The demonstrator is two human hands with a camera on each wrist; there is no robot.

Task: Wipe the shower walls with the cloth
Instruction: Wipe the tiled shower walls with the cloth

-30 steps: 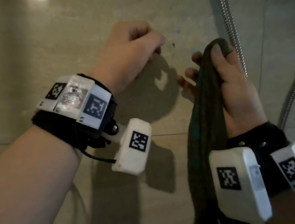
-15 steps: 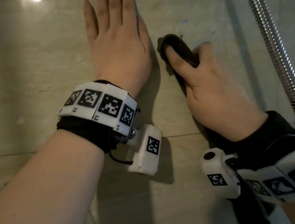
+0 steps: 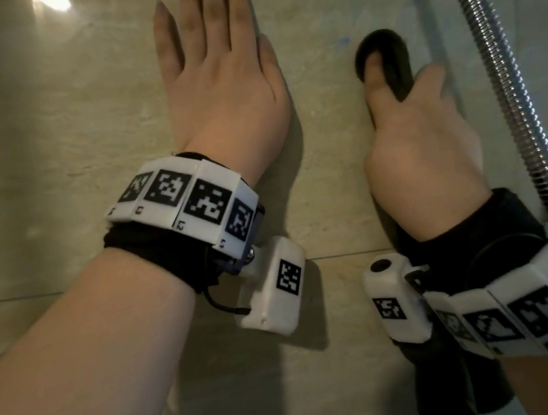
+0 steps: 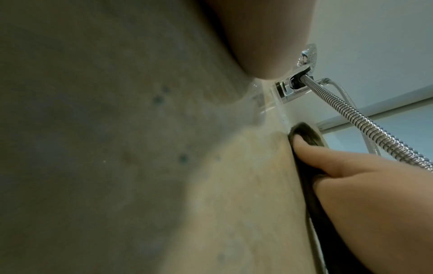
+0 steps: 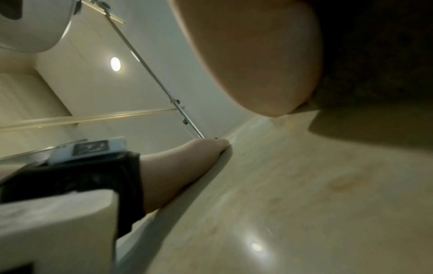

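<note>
Item: cloth (image 3: 385, 55), dark, long and narrow. It lay against the shower wall (image 3: 49, 131) under the right hand (image 3: 421, 154). Its top end was folded into a rounded pad that showed beyond the fingertips, toward the upper part of the wall. The rest ran down beneath the palm and wrist and hung loose below the wrist unit. Its long axis ran up and down the wall, in line with the right forearm.

Right hand: the thumb (image 3: 376, 81) was curled over the left edge of the cloth, and a finger lay on its right side, so the fold was pinched between them. The palm pressed the cloth to the tile. The other fingers were hidden under the hand. The left wrist view showed the same thumb (image 4: 328, 157) lying along the fold of the cloth (image 4: 304, 133), flush with the wall.

Left hand (image 3: 223, 89): flat on the wall, fingers straight and close together, holding nothing. It lay to the left of the cloth, apart from it, with bare tile between. It appeared to serve as a brace only.

Surroundings: a metal shower hose (image 3: 507, 92) hung just right of the right hand, near it but not seen to touch it. A horizontal tile joint (image 3: 340, 255) crossed the wall at wrist level.

Judgement: the right hand was the working hand, with the cloth already under it. The open run of tile lay to the left and above, and the hose closed off the right side. A stroke across the cloth's long axis would likely cover the most wall, and a rightward stroke risked catching the hose.
</note>
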